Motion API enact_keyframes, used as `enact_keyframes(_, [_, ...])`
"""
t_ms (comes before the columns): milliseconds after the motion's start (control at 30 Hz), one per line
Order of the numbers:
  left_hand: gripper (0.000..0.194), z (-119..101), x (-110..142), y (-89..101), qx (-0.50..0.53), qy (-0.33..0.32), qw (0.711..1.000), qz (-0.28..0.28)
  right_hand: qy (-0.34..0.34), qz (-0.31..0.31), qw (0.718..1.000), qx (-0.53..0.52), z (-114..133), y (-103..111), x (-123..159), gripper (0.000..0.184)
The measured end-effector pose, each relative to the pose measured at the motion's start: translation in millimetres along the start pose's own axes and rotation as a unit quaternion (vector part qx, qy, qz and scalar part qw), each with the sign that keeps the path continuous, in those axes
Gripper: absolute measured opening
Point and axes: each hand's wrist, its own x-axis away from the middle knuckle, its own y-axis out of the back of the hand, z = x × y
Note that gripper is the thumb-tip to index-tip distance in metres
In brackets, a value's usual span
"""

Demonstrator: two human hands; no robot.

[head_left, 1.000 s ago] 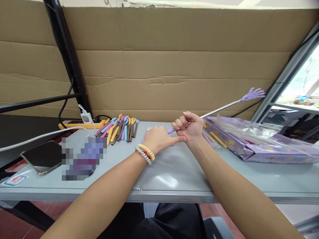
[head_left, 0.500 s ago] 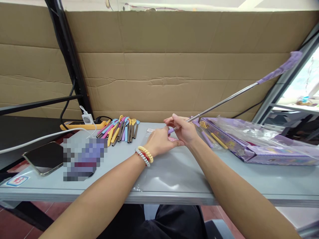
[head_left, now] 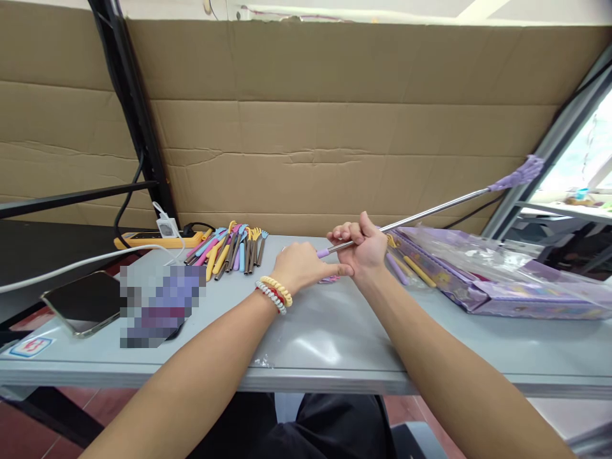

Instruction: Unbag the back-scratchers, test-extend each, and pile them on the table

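A long telescopic back scratcher, with a thin metal rod (head_left: 430, 211) and a purple head (head_left: 519, 175), slants up to the right from my hands. My left hand (head_left: 300, 266), wearing beaded bracelets, is closed round its purple grip end (head_left: 323, 253). Turned palm up, my right hand (head_left: 362, 247) has the rod lying across it under loosely curled fingers, its thumb sticking up. A small pink patterned piece (head_left: 329, 279) shows on the table, partly hidden beneath my hands.
Several collapsed back scratchers (head_left: 234, 250) are heaped at the back left. Nearby lie a phone (head_left: 83, 303) and a yellow power strip (head_left: 157, 240). To the right sits a purple box (head_left: 521, 299) under clear plastic, beside bagged purple and yellow scratchers (head_left: 419, 271). Cardboard (head_left: 310, 127) stands behind.
The back scratcher's head has swung down and to the left, so the rod lies flatter. My right hand has rolled more palm up, and my left hand has shifted slightly left.
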Motion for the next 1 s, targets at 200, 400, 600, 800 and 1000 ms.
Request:
enact_keyframes(200, [0.059,-2,3,-4.1,0.028,0.015,0.999,0.006,0.022,-0.055,0.997,-0.045,17,5,-6,0.060])
enact_keyframes(400, [0.059,4,3,-6.5,0.022,0.001,1.000,-0.002,0.015,-0.040,0.999,-0.025,25,12,-10,0.057])
enact_keyframes(600, [0.028,7,-1,-4.1,0.022,0.010,0.998,-0.052,-0.034,-0.002,0.996,0.084,17,10,-11,0.059])
enact_keyframes(800, [0.031,21,-8,-1.5,0.057,-0.047,0.990,-0.117,-0.006,-0.002,0.990,0.143,11,7,-7,0.061])
enact_keyframes(1000, [0.028,22,-9,-6.3,0.098,-0.207,0.954,-0.196,0.020,0.017,0.985,0.170,6,8,-7,0.062])
